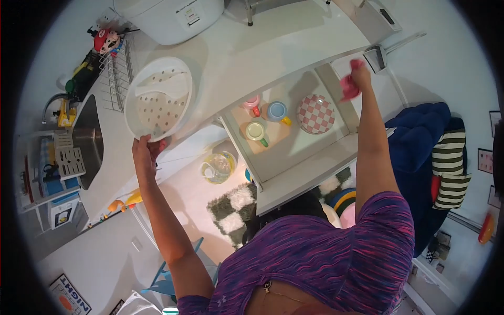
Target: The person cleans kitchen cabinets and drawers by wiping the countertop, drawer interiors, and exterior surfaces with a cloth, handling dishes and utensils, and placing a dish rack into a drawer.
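On the counter sits a round white colander [187, 107] with a white paddle-shaped piece [163, 88] inside. My left hand [145, 155] is curled at its near rim, fingertips on the edge; something reddish shows beside the fingers, too unclear to name. At the upper right, my right hand [361, 77] grips a crumpled pink cloth [348, 88] above the far end of the open drawer [294, 157]. Inside the drawer are a blue mug [276, 111], a cream mug [255, 131], a pink mug [251, 102] partly under the counter, and a pink-and-white checkered round dish [315, 114].
A white rice cooker [176, 18] stands at the back of the counter. To the left are a wire rack [116, 73] and a sink [86, 142]. A clear jug [218, 167] is below the counter. The drawer front juts out close to my body.
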Demonstrator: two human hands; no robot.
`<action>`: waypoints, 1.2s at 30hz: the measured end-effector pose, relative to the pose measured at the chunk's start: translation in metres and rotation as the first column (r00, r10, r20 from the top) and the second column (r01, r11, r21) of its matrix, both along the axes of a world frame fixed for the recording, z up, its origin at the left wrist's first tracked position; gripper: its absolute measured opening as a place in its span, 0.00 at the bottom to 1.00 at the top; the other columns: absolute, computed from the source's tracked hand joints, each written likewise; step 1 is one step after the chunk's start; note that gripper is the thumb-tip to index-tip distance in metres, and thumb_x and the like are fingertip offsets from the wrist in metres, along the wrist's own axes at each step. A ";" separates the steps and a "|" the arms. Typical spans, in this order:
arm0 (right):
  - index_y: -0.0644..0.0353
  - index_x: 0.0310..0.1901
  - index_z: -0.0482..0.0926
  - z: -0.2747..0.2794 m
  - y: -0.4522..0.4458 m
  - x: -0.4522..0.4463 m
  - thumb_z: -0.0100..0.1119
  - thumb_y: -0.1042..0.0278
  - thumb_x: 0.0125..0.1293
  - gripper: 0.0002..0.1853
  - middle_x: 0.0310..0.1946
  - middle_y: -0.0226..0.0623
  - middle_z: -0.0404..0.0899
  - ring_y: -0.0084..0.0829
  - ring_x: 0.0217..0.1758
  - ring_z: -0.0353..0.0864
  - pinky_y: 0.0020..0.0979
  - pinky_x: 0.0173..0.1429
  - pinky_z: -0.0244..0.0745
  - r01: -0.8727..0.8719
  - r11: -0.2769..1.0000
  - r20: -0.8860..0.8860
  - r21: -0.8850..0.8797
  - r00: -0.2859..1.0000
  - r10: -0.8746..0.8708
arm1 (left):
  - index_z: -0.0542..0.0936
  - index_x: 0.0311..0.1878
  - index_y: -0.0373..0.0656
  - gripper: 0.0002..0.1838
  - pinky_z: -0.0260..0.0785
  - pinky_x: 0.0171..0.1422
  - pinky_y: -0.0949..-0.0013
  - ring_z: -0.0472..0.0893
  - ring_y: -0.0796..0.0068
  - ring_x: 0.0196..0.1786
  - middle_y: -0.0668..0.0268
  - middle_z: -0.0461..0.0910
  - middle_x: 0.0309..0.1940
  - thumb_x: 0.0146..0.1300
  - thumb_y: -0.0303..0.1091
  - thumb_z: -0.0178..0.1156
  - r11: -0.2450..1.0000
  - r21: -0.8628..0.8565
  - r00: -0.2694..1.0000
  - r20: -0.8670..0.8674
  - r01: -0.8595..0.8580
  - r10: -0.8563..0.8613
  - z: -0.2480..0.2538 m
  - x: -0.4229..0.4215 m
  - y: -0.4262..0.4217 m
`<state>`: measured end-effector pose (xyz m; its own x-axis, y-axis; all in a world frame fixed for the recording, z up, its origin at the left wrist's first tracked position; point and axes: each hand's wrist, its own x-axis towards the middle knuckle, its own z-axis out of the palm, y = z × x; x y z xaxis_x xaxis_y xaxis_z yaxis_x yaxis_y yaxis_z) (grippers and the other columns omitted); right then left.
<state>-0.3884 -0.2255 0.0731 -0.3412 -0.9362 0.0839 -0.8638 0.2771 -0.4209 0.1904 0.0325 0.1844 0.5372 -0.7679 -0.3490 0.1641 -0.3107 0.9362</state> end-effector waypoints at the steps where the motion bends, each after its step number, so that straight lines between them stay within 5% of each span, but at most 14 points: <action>1: 0.60 0.45 0.73 -0.018 0.013 -0.008 0.50 0.66 0.50 0.19 0.39 0.52 0.77 0.48 0.44 0.76 0.41 0.48 0.70 -0.163 0.985 0.178 0.053 0.972 0.151 | 0.66 0.42 0.34 0.14 0.74 0.33 0.71 0.79 0.68 0.26 0.55 0.77 0.26 0.56 0.33 0.48 1.000 0.008 1.000 0.013 0.006 -0.006 -0.003 0.000 -0.001; 4: 0.60 0.36 0.78 -0.017 0.071 0.011 0.47 0.69 0.49 0.13 0.35 0.54 0.77 0.48 0.42 0.77 0.41 0.45 0.71 -0.188 0.971 0.036 0.145 0.982 0.185 | 0.66 0.42 0.33 0.14 0.74 0.33 0.72 0.79 0.67 0.27 0.54 0.77 0.26 0.57 0.34 0.49 0.999 0.007 0.999 0.018 0.041 -0.041 -0.003 -0.007 -0.003; 5: 0.66 0.31 0.78 0.041 0.104 0.046 0.46 0.68 0.50 0.13 0.30 0.56 0.77 0.48 0.38 0.78 0.40 0.43 0.70 -0.282 0.947 0.248 0.152 0.939 0.239 | 0.65 0.43 0.33 0.15 0.74 0.34 0.73 0.79 0.67 0.27 0.53 0.77 0.26 0.57 0.34 0.49 1.000 0.019 1.000 0.013 0.016 -0.016 -0.004 -0.009 -0.005; 10: 0.69 0.27 0.76 0.053 0.143 0.022 0.48 0.54 0.57 0.21 0.22 0.53 0.76 0.44 0.31 0.78 0.35 0.37 0.69 -0.198 0.970 0.233 0.140 0.959 0.162 | 0.63 0.46 0.33 0.20 0.75 0.34 0.73 0.79 0.67 0.26 0.52 0.77 0.26 0.59 0.40 0.49 0.995 0.082 0.998 0.000 -0.058 0.058 0.000 -0.023 -0.011; 13: 0.70 0.29 0.76 0.074 0.147 -0.012 0.48 0.45 0.60 0.28 0.21 0.49 0.76 0.36 0.29 0.77 0.32 0.36 0.69 -0.140 0.973 0.380 0.181 0.923 0.062 | 0.62 0.54 0.33 0.31 0.72 0.28 0.73 0.77 0.71 0.23 0.55 0.76 0.26 0.61 0.53 0.48 0.934 0.217 0.891 0.421 -0.284 0.173 0.011 -0.044 0.000; 16: 0.70 0.33 0.76 0.104 0.156 -0.038 0.47 0.46 0.62 0.28 0.23 0.46 0.77 0.29 0.30 0.76 0.29 0.37 0.68 -0.117 0.989 0.494 0.090 0.867 0.058 | 0.68 0.51 0.36 0.24 0.70 0.26 0.73 0.75 0.74 0.22 0.60 0.75 0.25 0.63 0.49 0.46 0.973 0.115 0.696 0.716 -0.200 0.058 0.016 -0.088 0.019; 19: 0.71 0.38 0.76 0.112 0.161 -0.060 0.48 0.50 0.63 0.24 0.28 0.44 0.78 0.27 0.32 0.75 0.28 0.39 0.69 -0.060 0.994 0.535 -0.092 0.839 0.101 | 0.72 0.46 0.40 0.16 0.69 0.30 0.74 0.73 0.78 0.24 0.67 0.70 0.21 0.63 0.42 0.44 0.935 0.109 0.917 0.185 0.338 -0.353 -0.032 -0.187 0.005; 21: 0.70 0.41 0.75 0.103 0.162 -0.071 0.49 0.52 0.63 0.23 0.30 0.44 0.79 0.28 0.34 0.76 0.28 0.40 0.69 -0.030 0.981 0.525 -0.193 0.841 0.129 | 0.71 0.48 0.40 0.17 0.71 0.37 0.73 0.74 0.76 0.31 0.66 0.72 0.30 0.61 0.41 0.48 0.681 0.069 0.668 -0.292 0.729 -0.685 -0.068 -0.270 -0.021; 24: 0.69 0.46 0.72 0.061 0.170 -0.066 0.48 0.59 0.63 0.19 0.37 0.48 0.78 0.34 0.43 0.78 0.31 0.45 0.69 0.066 0.962 0.418 -0.265 0.907 0.053 | 0.57 0.61 0.41 0.31 0.66 0.55 0.57 0.71 0.60 0.50 0.55 0.67 0.51 0.58 0.43 0.55 0.619 0.231 0.500 -0.810 0.750 -0.304 -0.188 -0.358 -0.052; 26: 0.67 0.43 0.73 0.009 0.180 -0.080 0.50 0.62 0.61 0.16 0.35 0.51 0.77 0.43 0.40 0.79 0.34 0.42 0.71 -0.137 0.954 0.352 -0.267 0.908 0.228 | 0.53 0.61 0.41 0.33 0.61 0.59 0.54 0.64 0.55 0.57 0.52 0.60 0.56 0.58 0.42 0.56 0.678 0.500 0.570 -0.809 0.539 0.144 -0.266 -0.403 -0.065; 28: 0.61 0.41 0.75 0.021 0.191 -0.064 0.55 0.66 0.57 0.12 0.33 0.49 0.77 0.46 0.37 0.78 0.34 0.39 0.72 -0.271 0.949 0.119 -0.160 0.949 0.291 | 0.53 0.61 0.42 0.32 0.64 0.56 0.55 0.68 0.56 0.52 0.53 0.62 0.54 0.58 0.42 0.55 0.690 0.504 0.547 -0.816 0.520 0.184 -0.318 -0.433 -0.061; 30: 0.60 0.40 0.75 0.026 0.185 -0.055 0.57 0.68 0.55 0.11 0.32 0.46 0.77 0.44 0.34 0.78 0.33 0.37 0.72 -0.322 0.893 0.165 -0.313 0.908 0.385 | 0.52 0.61 0.44 0.32 0.67 0.52 0.56 0.71 0.56 0.47 0.54 0.64 0.53 0.58 0.42 0.54 0.682 0.520 0.529 -0.818 0.514 0.225 -0.359 -0.463 -0.063; 32: 0.59 0.40 0.75 0.015 0.185 -0.061 0.58 0.69 0.54 0.11 0.30 0.45 0.77 0.42 0.32 0.78 0.32 0.35 0.71 -0.257 0.902 0.288 -0.346 0.886 0.363 | 0.57 0.58 0.41 0.25 0.62 0.58 0.55 0.66 0.56 0.56 0.55 0.63 0.54 0.62 0.43 0.49 0.867 0.487 0.445 -0.802 0.102 0.398 -0.386 -0.485 -0.061; 36: 0.58 0.40 0.76 0.023 0.187 -0.059 0.59 0.70 0.52 0.12 0.31 0.45 0.76 0.43 0.31 0.77 0.32 0.34 0.70 -0.294 0.922 0.216 -0.254 0.912 0.350 | 0.57 0.56 0.47 0.20 0.70 0.47 0.55 0.72 0.57 0.49 0.56 0.65 0.51 0.63 0.37 0.47 0.770 0.638 0.540 -0.652 0.013 0.532 -0.395 -0.490 -0.078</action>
<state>-0.4474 -0.0384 0.0965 -0.0601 -0.9681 0.2431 -0.7478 -0.1176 -0.6534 -0.2999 -0.0455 -0.2108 -0.0133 -0.1824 -0.9831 0.8725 -0.4825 0.0777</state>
